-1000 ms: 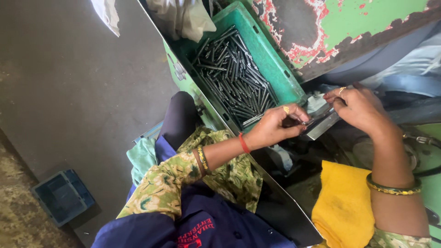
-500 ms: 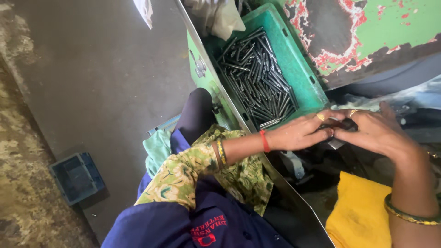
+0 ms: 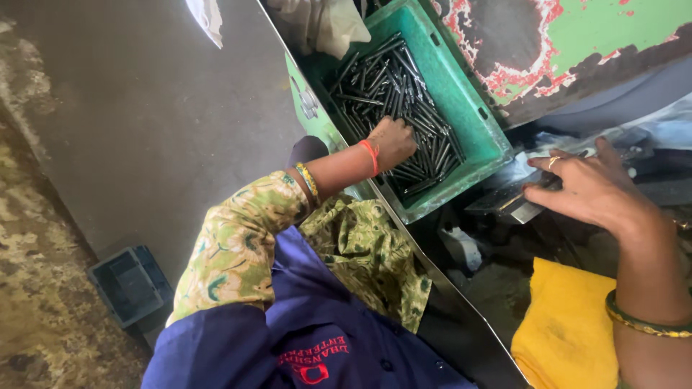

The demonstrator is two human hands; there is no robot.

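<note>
Floor (image 3: 144, 130), grey and bare, fills the left side, with a small dark blue crate (image 3: 130, 284) standing on it near the lower edge; beside that comes the person's own lap, a patterned green sleeve over a dark blue garment (image 3: 317, 338). Left hand (image 3: 393, 140) reaches down into the green plastic crate (image 3: 468, 108), its fingers curled among the dark metal rods (image 3: 393, 90) heaped inside; whether it has closed on any rod I cannot tell, since the fingertips are buried in the pile. An orange thread and bangles ring that wrist. Right hand (image 3: 587, 191) lies well apart, past the crate's near corner, fingers spread loosely over a flat grey metal piece (image 3: 508, 205) and touching it; a yellow cloth (image 3: 566, 328) lies below the forearm.
</note>
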